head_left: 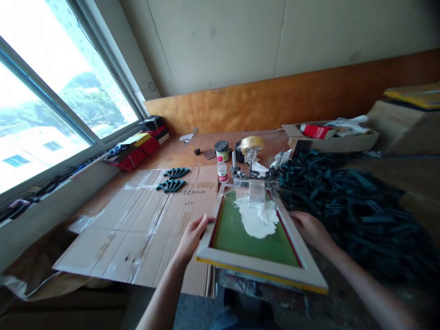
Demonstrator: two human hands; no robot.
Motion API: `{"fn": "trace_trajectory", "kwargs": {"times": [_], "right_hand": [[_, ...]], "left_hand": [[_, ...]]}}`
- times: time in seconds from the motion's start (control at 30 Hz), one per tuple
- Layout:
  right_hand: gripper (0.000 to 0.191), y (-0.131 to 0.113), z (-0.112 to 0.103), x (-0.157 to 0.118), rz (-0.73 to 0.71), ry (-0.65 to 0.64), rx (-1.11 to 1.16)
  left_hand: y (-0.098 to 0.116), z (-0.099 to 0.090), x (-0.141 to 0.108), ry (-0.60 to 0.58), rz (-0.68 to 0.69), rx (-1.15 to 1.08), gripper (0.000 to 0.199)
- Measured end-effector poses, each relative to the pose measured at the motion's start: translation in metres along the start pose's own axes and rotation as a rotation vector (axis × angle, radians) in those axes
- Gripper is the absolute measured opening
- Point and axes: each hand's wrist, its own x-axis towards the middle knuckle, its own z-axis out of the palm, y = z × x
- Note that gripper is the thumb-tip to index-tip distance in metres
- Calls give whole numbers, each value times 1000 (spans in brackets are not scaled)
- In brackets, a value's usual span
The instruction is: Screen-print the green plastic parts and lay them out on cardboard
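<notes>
At the near edge of the bench [172, 159], a screen frame [263, 273] lies between your hands, neither clearly nearer, its long axis running away from you. Your left hand [195, 233] clasps the left rim; your right hand [308, 228] appears to grasp the right, though its fingertips are hidden. White paste [258, 223] and a scraper [256, 190] sit toward the far end, where a metal clamp [268, 173] blocks the way forward. A dark heap [347, 201] crowds your right arm; two rows of green pieces [171, 185] rest on cardboard [113, 247] leftward. Beyond — a bottle [222, 174], tape roll [252, 143] and, toward the far right corner, an open carton [343, 143].
</notes>
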Motion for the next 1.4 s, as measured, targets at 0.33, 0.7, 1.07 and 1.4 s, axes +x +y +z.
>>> {"fn": "trace_trajectory", "kwargs": {"times": [0.33,0.7,1.07,1.4], "right_hand": [[18,-97,3,70,-112,-296,-215],[19,-97,8,-7,-494,-363,-46],[27,-97,12,-16,-486,-199,65],[52,-91,-21,86,-212,-62,-162]], "left_hand": [[-132,15,15,34,-125,253,69],[-138,13,15,15,-109,311,56],[-144,14,17,33,-104,240,58],[-79,4,4,-73,-164,-73,78]]}}
